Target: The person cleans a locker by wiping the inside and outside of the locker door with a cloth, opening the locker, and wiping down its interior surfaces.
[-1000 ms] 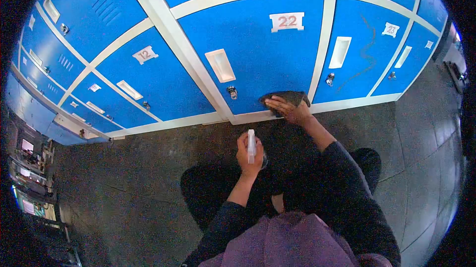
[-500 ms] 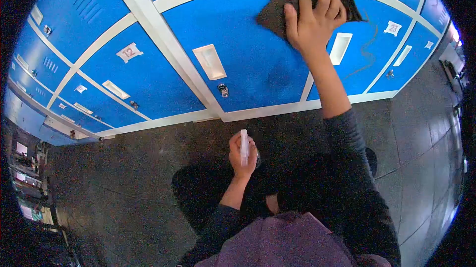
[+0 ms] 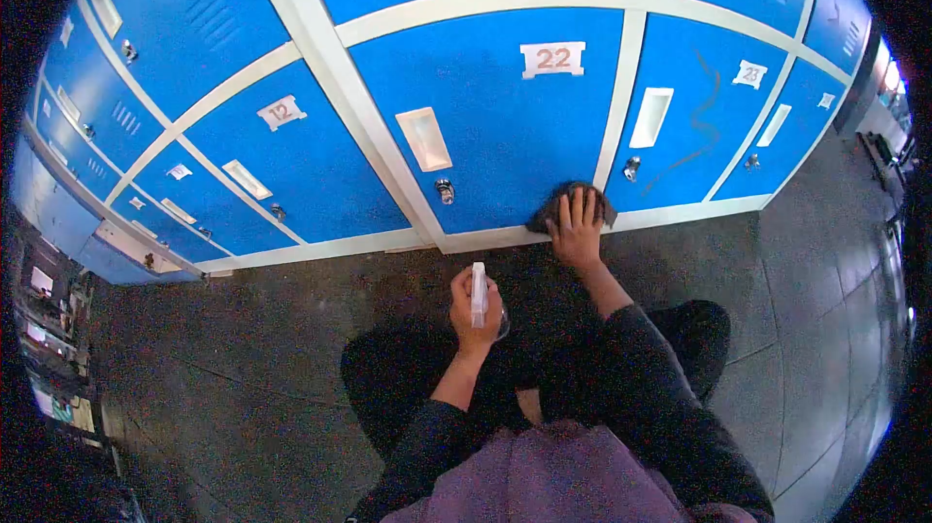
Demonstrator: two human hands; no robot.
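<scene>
My left hand (image 3: 476, 314) is wrapped round a spray bottle with a white top (image 3: 479, 292), held over the dark floor. Against the lower right corner of the blue locker door (image 3: 485, 115) labelled 22, my right hand (image 3: 580, 230) presses a dark cloth (image 3: 553, 212). Its fingers are spread over the cloth and point up. Left of the cloth are the door's metal lock (image 3: 445, 192) and white recessed handle (image 3: 424, 138). The bottle's body is mostly hidden by my left hand.
Locker 12 (image 3: 311, 168) is on the left. Locker 23 (image 3: 714, 86), with a brownish wavy mark, is on the right. Dark floor tiles (image 3: 233, 348) lie below. My bent legs are beneath my arms. Furniture shows at both far edges.
My right hand and the cloth have come down from the top right corner of door 22 to its lower right corner. My left hand still holds the bottle, nearly unmoved.
</scene>
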